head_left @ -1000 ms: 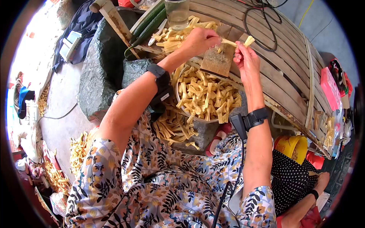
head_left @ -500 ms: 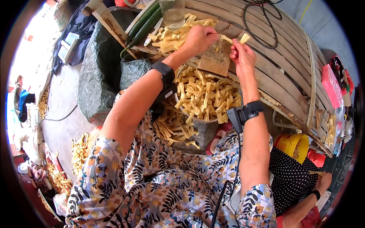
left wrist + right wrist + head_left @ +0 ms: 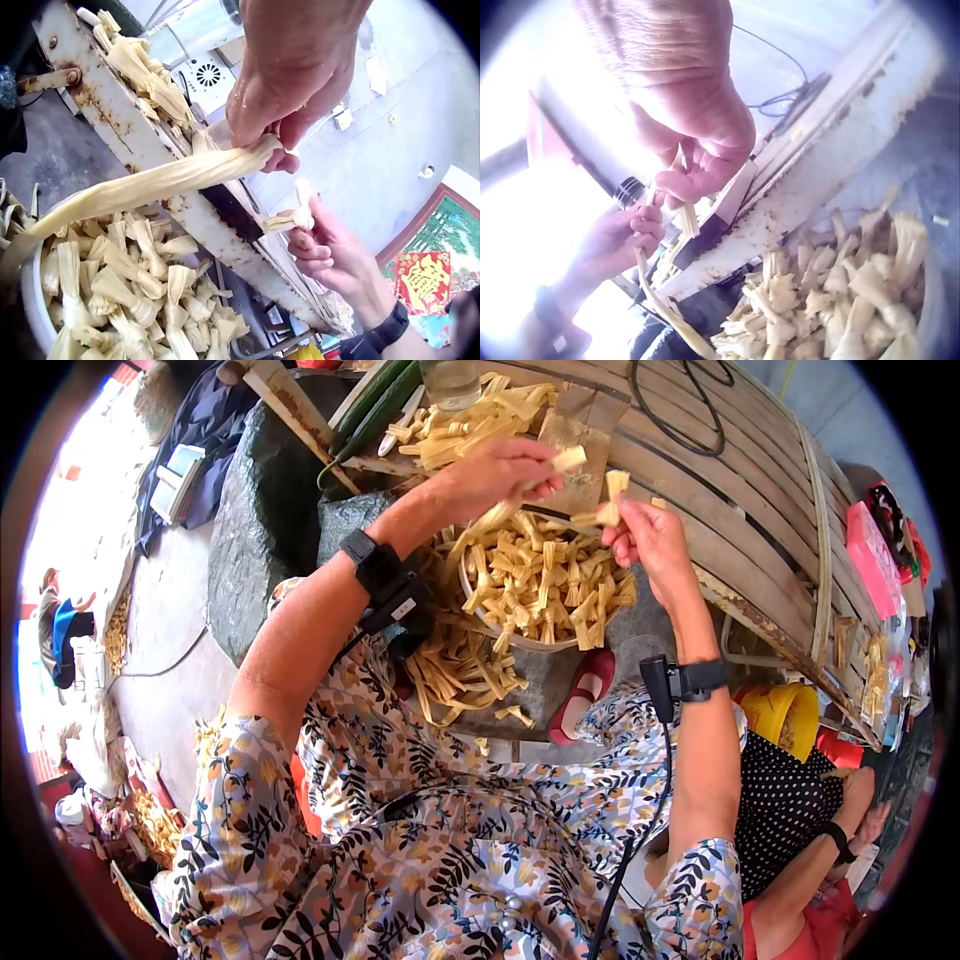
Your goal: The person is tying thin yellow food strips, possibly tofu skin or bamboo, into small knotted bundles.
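Note:
My left hand (image 3: 500,478) grips a long pale yellow strip (image 3: 150,182); one end sticks out past the fingers and the rest trails down towards the basin. Across from it, my right hand (image 3: 652,542) pinches a short knotted piece (image 3: 291,219) of the same material between thumb and fingers. In the right wrist view a stub (image 3: 688,219) of this piece shows below the fingertips. A gap separates the two hands. Below them stands a round basin (image 3: 36,300) heaped with knotted yellow pieces (image 3: 548,585). A wooden board (image 3: 572,435) lies at the table edge behind the hands.
Loose strips (image 3: 480,422) lie on the slatted table (image 3: 720,500), near a glass (image 3: 452,385) and green cucumber-like vegetables (image 3: 385,405). More strips (image 3: 455,680) hang left of the basin. A black cable (image 3: 690,430) crosses the table. At right are a yellow bucket (image 3: 785,720) and another person's arm (image 3: 815,860).
Earlier, both hands held one yellow piece between them over the board. Now they are apart and lower: the left holds a long trailing strip, the right a short knotted piece.

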Tool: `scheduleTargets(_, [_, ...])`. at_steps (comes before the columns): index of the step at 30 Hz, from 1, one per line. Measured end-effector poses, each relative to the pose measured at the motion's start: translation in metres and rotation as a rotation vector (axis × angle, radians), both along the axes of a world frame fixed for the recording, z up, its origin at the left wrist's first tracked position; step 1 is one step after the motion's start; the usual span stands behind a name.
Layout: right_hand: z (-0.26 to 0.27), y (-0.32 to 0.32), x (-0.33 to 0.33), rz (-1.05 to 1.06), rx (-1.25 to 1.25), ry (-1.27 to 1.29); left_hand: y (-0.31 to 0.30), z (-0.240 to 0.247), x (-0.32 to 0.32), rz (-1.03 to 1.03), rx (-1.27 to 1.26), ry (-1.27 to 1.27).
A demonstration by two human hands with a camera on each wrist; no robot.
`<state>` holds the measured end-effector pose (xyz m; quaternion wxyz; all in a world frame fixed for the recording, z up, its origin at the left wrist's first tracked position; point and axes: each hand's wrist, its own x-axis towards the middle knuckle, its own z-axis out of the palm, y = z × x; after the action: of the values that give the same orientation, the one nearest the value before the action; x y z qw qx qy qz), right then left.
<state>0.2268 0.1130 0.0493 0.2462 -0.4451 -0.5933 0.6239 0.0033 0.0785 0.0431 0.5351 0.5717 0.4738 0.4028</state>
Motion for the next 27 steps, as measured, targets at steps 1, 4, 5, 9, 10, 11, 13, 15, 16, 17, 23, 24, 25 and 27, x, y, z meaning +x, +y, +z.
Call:
scheduleTargets(1, [0.000,-0.006,-0.001,0.043,0.053,-0.095,-0.005,-0.001,0.003,-0.029,-0.010,-0.037])
scheduleTargets(4, [-0.009,-0.014,0.005,0.044,0.366,-0.248,-0.015,-0.010,0.010,-0.059,0.027,-0.036])
scheduleTargets(5, [-0.009,-0.016,0.005,0.019,0.466,-0.291,-0.017,-0.012,0.013,-0.063,0.034,-0.040])
scheduleTargets(9, [-0.015,-0.010,-0.007,-0.117,0.687,-0.027,-0.027,-0.009,0.034,0.002,0.198,0.267])
scheduleTargets(10, [-0.014,-0.009,-0.007,-0.021,0.648,-0.070,-0.026,-0.011,0.039,-0.008,0.254,0.287])
scheduleTargets(11, [-0.011,-0.012,-0.008,0.002,0.489,-0.054,-0.028,-0.012,0.041,0.003,0.255,0.278])
scheduleTargets(13, [-0.001,-0.016,-0.013,0.051,0.179,-0.021,-0.030,-0.011,0.043,0.030,0.264,0.263])
scheduleTargets(15, [0.002,-0.012,-0.008,0.049,0.264,0.002,-0.027,-0.015,0.033,0.016,0.271,0.287])
scheduleTargets(16, [-0.001,-0.009,-0.005,0.049,0.312,0.025,-0.028,-0.014,0.027,-0.009,0.217,0.332])
scheduleTargets(17, [-0.006,-0.008,-0.001,0.047,0.358,0.042,-0.030,-0.015,0.025,-0.035,0.162,0.371])
scheduleTargets(23, [-0.009,-0.004,-0.006,0.152,0.183,-0.228,-0.035,-0.020,0.036,-0.023,0.711,0.771])
scheduleTargets(24, [-0.013,-0.002,-0.007,0.207,0.198,-0.381,-0.036,-0.017,0.037,-0.038,0.716,0.799])
scheduleTargets(25, [-0.018,-0.002,-0.009,0.258,0.214,-0.532,-0.035,-0.015,0.036,-0.056,0.723,0.828])
scheduleTargets(27, [-0.028,-0.010,-0.007,0.222,0.206,-0.395,-0.033,-0.009,0.027,-0.069,0.667,0.740])
